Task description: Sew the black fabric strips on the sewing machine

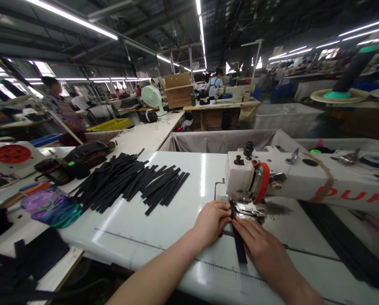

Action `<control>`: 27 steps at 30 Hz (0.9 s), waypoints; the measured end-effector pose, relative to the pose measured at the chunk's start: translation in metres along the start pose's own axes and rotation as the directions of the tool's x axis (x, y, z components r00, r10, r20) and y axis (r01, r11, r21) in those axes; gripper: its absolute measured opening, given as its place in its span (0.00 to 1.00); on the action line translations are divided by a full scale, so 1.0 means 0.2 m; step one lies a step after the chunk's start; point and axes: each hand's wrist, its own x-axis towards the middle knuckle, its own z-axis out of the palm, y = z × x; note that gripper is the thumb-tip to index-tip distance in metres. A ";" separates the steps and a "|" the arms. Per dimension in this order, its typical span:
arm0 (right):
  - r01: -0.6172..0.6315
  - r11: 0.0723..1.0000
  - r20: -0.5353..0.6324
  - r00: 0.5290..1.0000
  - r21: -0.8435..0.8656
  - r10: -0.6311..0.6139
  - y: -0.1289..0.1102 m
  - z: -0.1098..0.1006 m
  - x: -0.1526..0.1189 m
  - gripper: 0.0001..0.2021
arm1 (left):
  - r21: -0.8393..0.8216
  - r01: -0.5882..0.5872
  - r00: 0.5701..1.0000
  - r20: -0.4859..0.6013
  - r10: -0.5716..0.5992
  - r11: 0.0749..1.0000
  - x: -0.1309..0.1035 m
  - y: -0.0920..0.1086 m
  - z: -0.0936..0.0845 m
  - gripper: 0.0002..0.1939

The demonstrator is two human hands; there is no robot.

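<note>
Left of centre in the frame, note loose black strips fanned across the table; could scatter if brushed by a forearm. Right of centre, see left hand with thumb and fingertips bunched, apparently pinching the upper end of 1 black strip; right hand with fingers together, pressing beside and onto it; cannot tell whether gripping. Could feed crooked into the sewing machine if pulled unevenly; could catch fingertips, given such closeness.
</note>
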 end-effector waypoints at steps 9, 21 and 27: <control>-0.002 1.000 0.025 1.000 -0.001 0.002 -0.01 0.00 0.00 0.20 | 0.090 -0.061 0.998 0.039 0.058 0.994 0.02 0.03 -0.01 0.05; -0.090 0.981 0.014 0.996 0.170 0.089 0.01 -0.02 0.02 0.17 | 0.197 -0.037 0.997 0.077 0.022 0.980 0.04 0.08 -0.02 0.07; -0.136 0.929 -0.013 0.989 0.344 0.149 0.02 -0.03 -0.01 0.15 | 0.176 0.011 0.998 0.061 -0.022 0.984 0.03 0.07 -0.01 0.08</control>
